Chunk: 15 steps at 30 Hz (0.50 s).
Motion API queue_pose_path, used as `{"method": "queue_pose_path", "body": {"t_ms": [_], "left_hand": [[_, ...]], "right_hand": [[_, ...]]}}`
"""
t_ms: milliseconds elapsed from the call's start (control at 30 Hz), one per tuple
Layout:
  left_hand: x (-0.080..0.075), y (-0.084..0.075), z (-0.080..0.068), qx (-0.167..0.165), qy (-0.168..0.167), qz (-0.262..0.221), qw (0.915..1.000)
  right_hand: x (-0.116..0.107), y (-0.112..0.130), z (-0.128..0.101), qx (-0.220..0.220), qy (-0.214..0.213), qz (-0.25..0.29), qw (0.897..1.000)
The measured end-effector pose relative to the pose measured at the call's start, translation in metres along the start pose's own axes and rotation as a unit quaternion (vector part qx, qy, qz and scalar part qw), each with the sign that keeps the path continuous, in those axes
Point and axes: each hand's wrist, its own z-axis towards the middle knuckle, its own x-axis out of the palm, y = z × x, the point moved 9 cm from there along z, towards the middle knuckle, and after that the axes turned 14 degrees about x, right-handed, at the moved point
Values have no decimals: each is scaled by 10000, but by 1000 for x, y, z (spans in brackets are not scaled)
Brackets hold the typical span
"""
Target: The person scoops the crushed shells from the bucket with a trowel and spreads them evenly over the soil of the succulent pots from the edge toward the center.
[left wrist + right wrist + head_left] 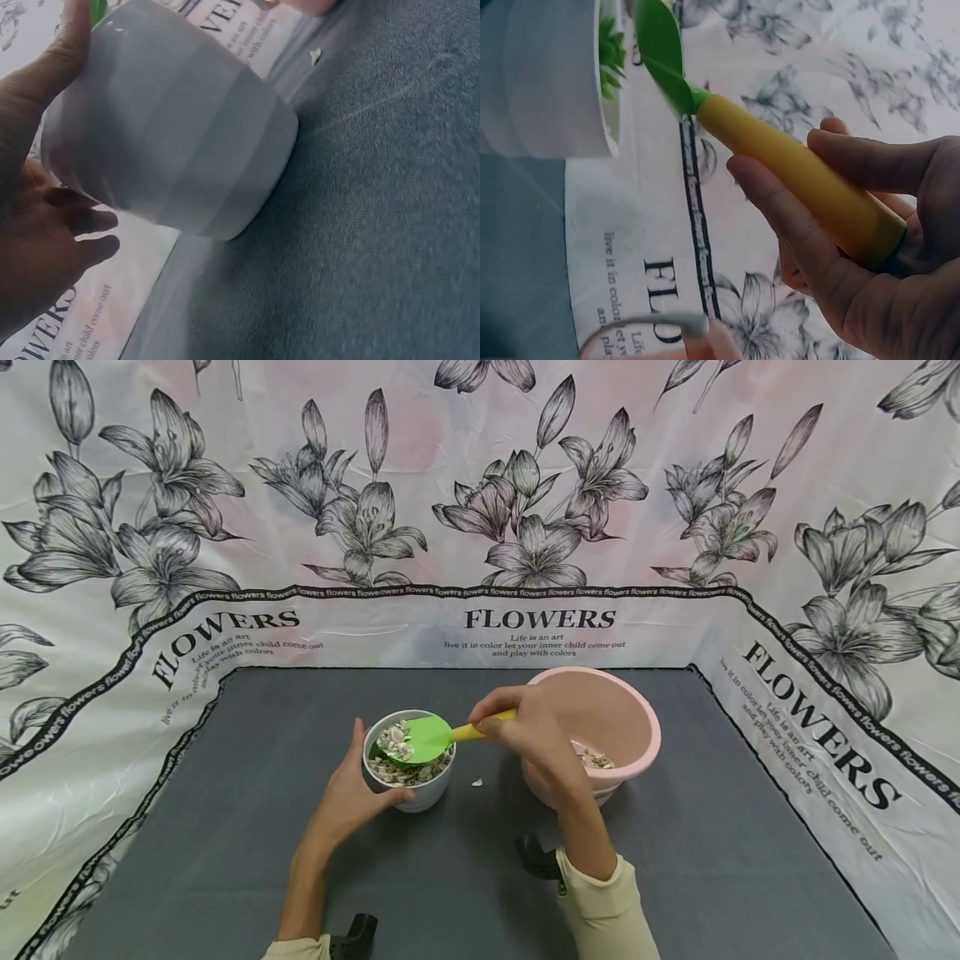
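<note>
A small white flowerpot (pixel 427 797) stands on the grey table, filled with pale stone-like chips (pixel 401 771). My left hand (pixel 352 802) holds it from the left, thumb on the near side and fingers around the far side. In the right wrist view, green succulent-like leaves (pixel 610 54) show at the pot's rim. My right hand (pixel 528 727) grips the yellow handle of a toy-like trowel (pixel 431 739). Its green blade is over the pot's opening, with chips at its tip. Whether the blade touches the pot's contents I cannot tell.
Right of the pot stands a larger pink pot (pixel 651 735), partly behind my right hand, with more chips (pixel 595 758) inside. One loose chip (pixel 477 782) lies between the pots. A flower-printed cloth (pixel 540 635) rises around the table's back and sides.
</note>
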Motion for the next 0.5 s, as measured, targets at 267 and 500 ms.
{"method": "queue_pose_path", "body": {"t_ms": [267,500], "left_hand": [[3,2,2,-89,35,-163,9998],[4,1,4,-7,3,-277,9996]], "right_hand": [[32,31,-9,-591,-409,-1550,9853],[57,50,-24,-1080,-607,-2261,9662]]}}
